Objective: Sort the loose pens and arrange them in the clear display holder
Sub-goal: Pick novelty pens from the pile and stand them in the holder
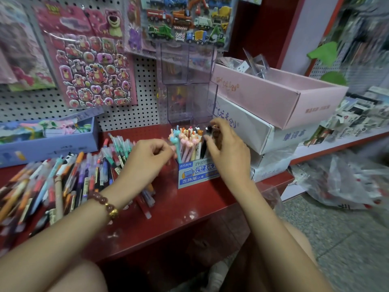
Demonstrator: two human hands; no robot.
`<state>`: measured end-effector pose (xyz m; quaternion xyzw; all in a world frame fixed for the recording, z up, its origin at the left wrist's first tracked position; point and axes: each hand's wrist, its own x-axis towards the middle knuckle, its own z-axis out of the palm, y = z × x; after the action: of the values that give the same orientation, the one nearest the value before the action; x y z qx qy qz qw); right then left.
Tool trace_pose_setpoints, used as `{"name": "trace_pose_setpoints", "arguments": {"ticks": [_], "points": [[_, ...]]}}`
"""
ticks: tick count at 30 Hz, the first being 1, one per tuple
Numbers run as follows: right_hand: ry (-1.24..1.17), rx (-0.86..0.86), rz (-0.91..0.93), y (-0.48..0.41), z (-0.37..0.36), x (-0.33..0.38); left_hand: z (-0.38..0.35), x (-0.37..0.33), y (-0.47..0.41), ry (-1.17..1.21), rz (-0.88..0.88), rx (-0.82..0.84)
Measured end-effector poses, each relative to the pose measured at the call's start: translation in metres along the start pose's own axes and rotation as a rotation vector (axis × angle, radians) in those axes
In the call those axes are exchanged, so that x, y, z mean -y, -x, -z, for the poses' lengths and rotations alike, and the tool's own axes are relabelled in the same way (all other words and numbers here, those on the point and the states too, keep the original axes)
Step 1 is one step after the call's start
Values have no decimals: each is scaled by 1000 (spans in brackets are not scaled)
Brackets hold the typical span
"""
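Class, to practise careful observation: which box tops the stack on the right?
The pink box: it rests, open, on the white box with blue lettering, and no box lies above it.

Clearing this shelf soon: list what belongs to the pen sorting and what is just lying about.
Job: loose pens, clear display holder, standing pens, black pen in right hand, left hand.
Lying about: sticker sheets, pink box, blue box, plastic bag.

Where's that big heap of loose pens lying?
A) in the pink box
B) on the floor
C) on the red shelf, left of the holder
C: the loose pens lie spread on the red shelf, left of the clear holder.
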<state>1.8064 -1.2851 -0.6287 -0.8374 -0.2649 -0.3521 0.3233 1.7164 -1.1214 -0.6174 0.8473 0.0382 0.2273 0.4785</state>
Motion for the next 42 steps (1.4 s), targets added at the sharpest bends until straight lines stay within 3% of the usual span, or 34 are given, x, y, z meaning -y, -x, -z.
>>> {"name": "trace_pose_setpoints", "arguments": {"ticks": [6, 12, 17, 19, 22, 28, 31, 35, 42], "points": [[103, -8, -64, -11, -5, -1, 11, 6, 1, 8, 40, -15], [41, -30, -75, -9, 1, -3, 29, 14, 6, -18, 63, -12], [-273, -175, -6, 8, 11, 28, 61, 17, 16, -85, 19, 45], [-427, -96, 65, 19, 10, 51, 80, 22, 20, -86, 10, 14], [-609, 158, 155, 34, -1, 85, 116, 35, 27, -72, -5, -112], [-783, 505, 250, 55, -45, 127, 179, 82, 61, -174, 77, -224], [-799, 626, 203, 60, -65, 134, 206, 104, 83, -247, 153, -177], [-799, 651, 164, 62, -78, 146, 229, 125, 105, -355, 213, -54], [-688, 744, 107, 67, -97, 167, 211, 126, 98, -478, 34, 179]]}}
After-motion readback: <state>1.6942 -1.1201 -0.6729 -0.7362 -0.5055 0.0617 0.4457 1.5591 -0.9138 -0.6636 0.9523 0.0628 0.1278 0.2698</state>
